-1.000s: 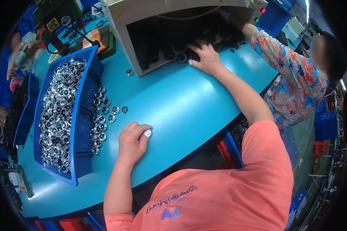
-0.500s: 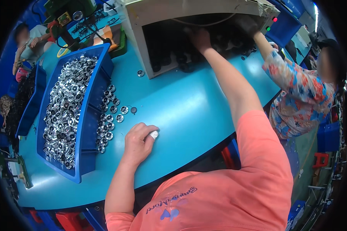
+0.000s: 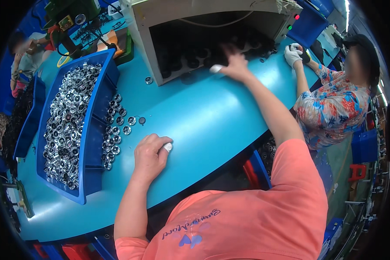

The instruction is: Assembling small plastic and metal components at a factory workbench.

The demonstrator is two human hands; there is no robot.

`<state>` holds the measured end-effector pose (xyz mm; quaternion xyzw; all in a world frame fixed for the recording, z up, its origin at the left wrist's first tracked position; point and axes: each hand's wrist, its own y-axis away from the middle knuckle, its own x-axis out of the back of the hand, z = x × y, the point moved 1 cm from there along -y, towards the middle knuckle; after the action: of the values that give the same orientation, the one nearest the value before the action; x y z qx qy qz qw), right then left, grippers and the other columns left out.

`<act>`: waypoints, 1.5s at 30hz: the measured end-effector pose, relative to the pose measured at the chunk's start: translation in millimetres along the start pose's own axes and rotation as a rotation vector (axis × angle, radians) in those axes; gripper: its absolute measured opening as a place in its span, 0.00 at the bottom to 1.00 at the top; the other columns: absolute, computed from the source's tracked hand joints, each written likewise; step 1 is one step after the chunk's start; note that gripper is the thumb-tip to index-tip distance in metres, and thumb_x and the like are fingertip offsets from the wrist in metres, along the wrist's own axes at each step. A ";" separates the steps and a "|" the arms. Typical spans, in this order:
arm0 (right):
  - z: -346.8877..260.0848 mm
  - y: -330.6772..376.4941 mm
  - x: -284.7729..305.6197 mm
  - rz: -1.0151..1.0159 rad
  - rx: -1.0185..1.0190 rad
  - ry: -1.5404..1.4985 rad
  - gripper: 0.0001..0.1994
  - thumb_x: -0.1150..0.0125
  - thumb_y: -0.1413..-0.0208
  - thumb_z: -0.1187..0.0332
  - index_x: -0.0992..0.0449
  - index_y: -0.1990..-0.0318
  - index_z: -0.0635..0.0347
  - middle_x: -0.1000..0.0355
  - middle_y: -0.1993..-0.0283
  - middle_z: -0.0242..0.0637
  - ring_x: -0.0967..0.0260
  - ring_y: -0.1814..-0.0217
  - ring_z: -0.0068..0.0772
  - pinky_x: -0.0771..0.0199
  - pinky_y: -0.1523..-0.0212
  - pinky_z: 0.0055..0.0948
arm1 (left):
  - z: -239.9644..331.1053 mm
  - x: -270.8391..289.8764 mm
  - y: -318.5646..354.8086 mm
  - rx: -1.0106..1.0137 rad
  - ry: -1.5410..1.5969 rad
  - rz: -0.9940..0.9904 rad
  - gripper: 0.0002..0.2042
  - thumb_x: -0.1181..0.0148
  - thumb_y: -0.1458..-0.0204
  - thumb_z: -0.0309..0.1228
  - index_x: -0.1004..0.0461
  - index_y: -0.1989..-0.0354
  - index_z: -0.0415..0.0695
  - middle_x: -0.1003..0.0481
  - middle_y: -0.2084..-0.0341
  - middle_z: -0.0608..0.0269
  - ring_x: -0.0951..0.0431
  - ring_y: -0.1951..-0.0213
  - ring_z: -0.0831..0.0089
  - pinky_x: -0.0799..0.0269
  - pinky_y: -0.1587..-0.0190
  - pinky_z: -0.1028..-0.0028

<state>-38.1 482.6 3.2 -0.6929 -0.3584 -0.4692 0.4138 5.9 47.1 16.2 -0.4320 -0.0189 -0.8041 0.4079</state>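
Blue plastic rectangular bin [image 3: 93, 173] at left, its walls probably there to corral shiny silver-and-black round parts [image 3: 67, 125]; more lie outside. My left hand [image 3: 151, 156], curled closed, rests on the turquoise tabletop [image 3: 195, 117], perhaps for balance. Dark script [image 3: 190, 223] marks my coral shirt [image 3: 255, 190]. Far side, inside a cream metal box [image 3: 142, 43], sit black round parts [image 3: 193, 63]; by them my right hand [image 3: 237, 67] spreads open, contact unclear.

Coral short-sleeved shirt [image 3: 255, 216], blue heart print [image 3: 196, 239], white thumb wraps [image 3: 168, 147]
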 end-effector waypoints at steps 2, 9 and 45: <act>-51.0 18.3 1.8 -0.046 0.100 0.187 0.48 0.31 0.58 0.35 0.39 0.28 0.36 0.50 0.23 0.42 0.49 0.26 0.64 0.41 0.31 0.58 | 1.9 2.0 -0.1 0.026 -0.001 -0.010 0.07 0.36 0.53 0.22 0.18 0.66 0.46 0.28 0.77 0.60 0.26 0.70 0.60 0.31 0.67 0.62; -27.2 -0.1 1.2 0.125 0.275 0.026 0.28 0.32 0.52 0.46 0.25 0.43 0.42 0.36 0.37 0.42 0.26 0.46 0.52 0.22 0.47 0.46 | -0.4 2.0 1.2 0.027 0.035 -0.001 0.07 0.36 0.52 0.22 0.18 0.66 0.45 0.29 0.78 0.61 0.27 0.71 0.61 0.31 0.67 0.63; -63.0 49.4 14.6 -0.012 0.390 -0.064 0.15 0.40 0.42 0.62 0.22 0.47 0.42 0.28 0.52 0.37 0.26 0.48 0.45 0.23 0.49 0.41 | -4.2 1.7 6.4 0.072 0.062 -0.029 0.07 0.36 0.49 0.22 0.18 0.63 0.45 0.30 0.77 0.60 0.28 0.72 0.64 0.33 0.68 0.66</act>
<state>-12.2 407.1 19.0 -0.6120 -0.4598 -0.3709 0.5258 6.8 40.2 12.7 -0.3917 -0.0417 -0.8217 0.4118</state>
